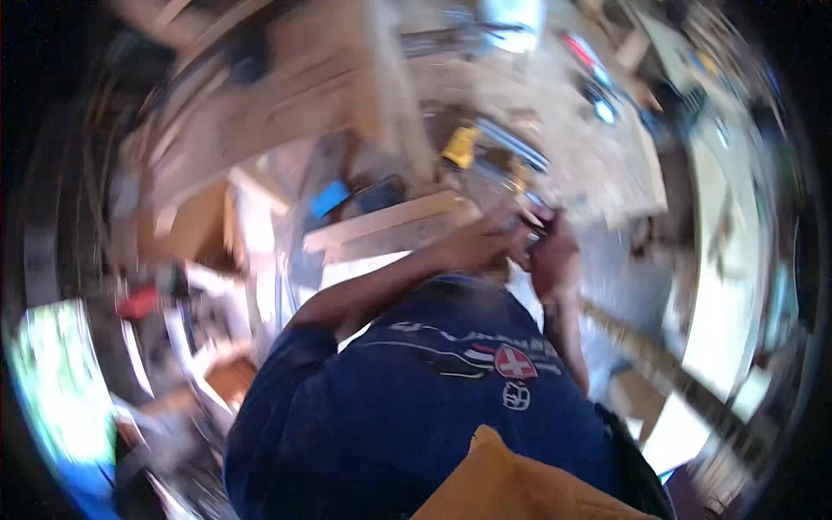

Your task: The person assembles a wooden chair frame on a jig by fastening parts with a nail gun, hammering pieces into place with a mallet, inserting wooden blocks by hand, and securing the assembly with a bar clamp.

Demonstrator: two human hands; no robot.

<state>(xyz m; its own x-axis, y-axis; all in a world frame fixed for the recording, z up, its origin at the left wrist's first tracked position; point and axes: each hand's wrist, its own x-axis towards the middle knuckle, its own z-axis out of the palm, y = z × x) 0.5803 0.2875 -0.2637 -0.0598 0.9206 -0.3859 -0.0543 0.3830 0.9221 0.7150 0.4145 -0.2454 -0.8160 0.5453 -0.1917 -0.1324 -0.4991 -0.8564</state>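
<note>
My left hand (490, 238) and my right hand (555, 253) come together in front of my dark blue shirt, at the near edge of the wooden work surface (598, 156). The fingers of both are curled around a small thing (539, 211) with a shiny part and a dark reddish part; blur hides its kind. Just beyond the hands lie a yellow object (461, 147) and a long blue and silver bar-shaped thing (513, 145). Short wooden pieces (390, 221) lie beside my left forearm.
A wide board (269, 104) extends at the upper left. A bright blue block (329, 199) is near the wooden pieces. A white container (514, 24) stands at the back, with a red tool-like item (585, 56) to its right. A long strip (667, 368) runs along the right.
</note>
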